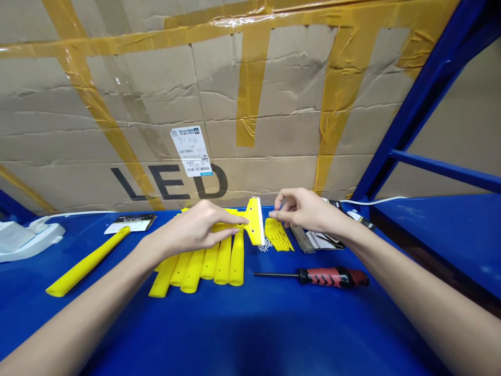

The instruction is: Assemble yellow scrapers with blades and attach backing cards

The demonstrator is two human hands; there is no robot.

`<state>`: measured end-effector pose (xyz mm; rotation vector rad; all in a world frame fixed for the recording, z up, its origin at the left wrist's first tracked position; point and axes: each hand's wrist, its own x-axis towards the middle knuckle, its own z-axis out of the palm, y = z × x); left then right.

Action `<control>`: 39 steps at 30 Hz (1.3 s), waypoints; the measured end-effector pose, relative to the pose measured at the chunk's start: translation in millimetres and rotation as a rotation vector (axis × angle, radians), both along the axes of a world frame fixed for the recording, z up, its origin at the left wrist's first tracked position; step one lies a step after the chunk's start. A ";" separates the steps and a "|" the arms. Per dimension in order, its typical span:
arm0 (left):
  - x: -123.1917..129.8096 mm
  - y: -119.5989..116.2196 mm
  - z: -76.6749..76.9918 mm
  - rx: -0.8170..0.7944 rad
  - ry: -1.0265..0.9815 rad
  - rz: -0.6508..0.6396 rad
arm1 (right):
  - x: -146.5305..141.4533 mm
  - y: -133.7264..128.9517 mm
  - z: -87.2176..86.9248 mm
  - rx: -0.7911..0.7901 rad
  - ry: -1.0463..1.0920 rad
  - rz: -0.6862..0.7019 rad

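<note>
My left hand point(205, 224) pinches a yellow scraper head point(255, 222) by its narrow stem, the metal blade edge facing right. Just right of the blade is my right hand point(295, 209), its fingertips drawn together; whatever is between them is too small to make out. Beneath my left hand lie several yellow tube handles point(193, 271) side by side. Small metal screws point(265, 245) sit in a pile below the blade. Next to them is a stack of flat yellow pieces point(277, 236). A red and black screwdriver point(332, 277) lies nearer, its tip pointing left.
One yellow handle point(88, 262) lies apart at the left, by a packaging card point(131, 223) and a white plastic object point(29, 240). Grey flat pieces and cards point(321, 240) lie right. Behind stands a taped cardboard box point(156, 104); a blue metal frame point(415, 99) rises at right.
</note>
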<state>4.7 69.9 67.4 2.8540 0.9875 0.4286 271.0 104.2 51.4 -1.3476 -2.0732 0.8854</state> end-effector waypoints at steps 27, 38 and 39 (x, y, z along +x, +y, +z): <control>-12.6 6.3 4.0 -0.068 0.099 0.033 | -25.5 -20.7 -15.3 0.303 -0.575 0.409; -11.7 5.1 5.4 -0.056 0.108 0.033 | -21.5 -23.7 -7.5 0.263 -0.599 0.415; -11.6 4.9 5.5 -0.059 0.112 0.035 | -20.5 -23.2 -6.7 0.263 -0.592 0.414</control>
